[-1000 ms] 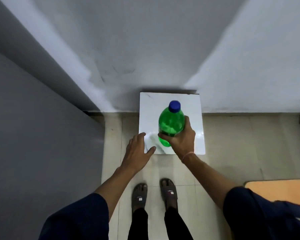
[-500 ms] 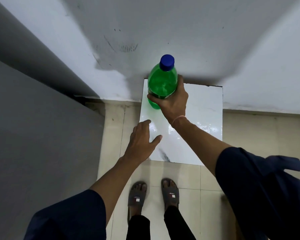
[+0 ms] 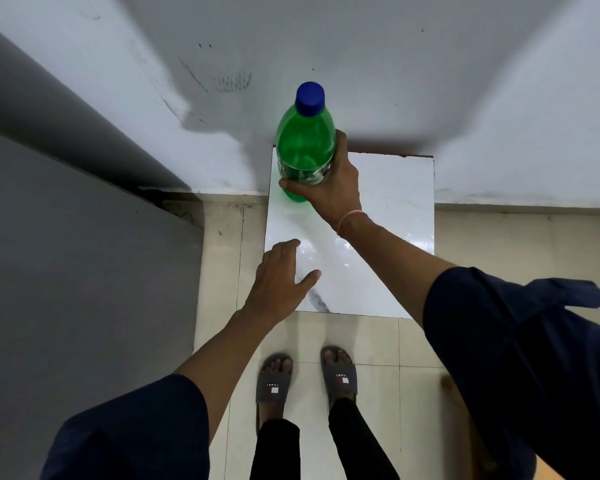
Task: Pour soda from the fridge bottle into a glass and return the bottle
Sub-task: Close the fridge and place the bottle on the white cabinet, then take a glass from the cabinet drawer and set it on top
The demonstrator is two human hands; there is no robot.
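A green soda bottle (image 3: 305, 143) with a blue cap stands upright over the far left part of a white marble-like slab (image 3: 388, 237). My right hand (image 3: 329, 188) grips the bottle's lower body from the right. Whether its base touches the slab I cannot tell. My left hand (image 3: 278, 275) hovers open over the slab's near left edge, fingers spread, holding nothing. No glass is in view.
A grey fridge side or door (image 3: 66, 271) fills the left. White walls (image 3: 395, 64) meet in a corner behind the slab. Beige floor tiles (image 3: 482, 265) lie around it, my sandalled feet (image 3: 305, 375) below. A wooden edge (image 3: 447, 386) shows at lower right.
My right hand has carried the bottle from the slab's near part to its far left part. The left hand stayed by the near left edge. The view tilted slightly.
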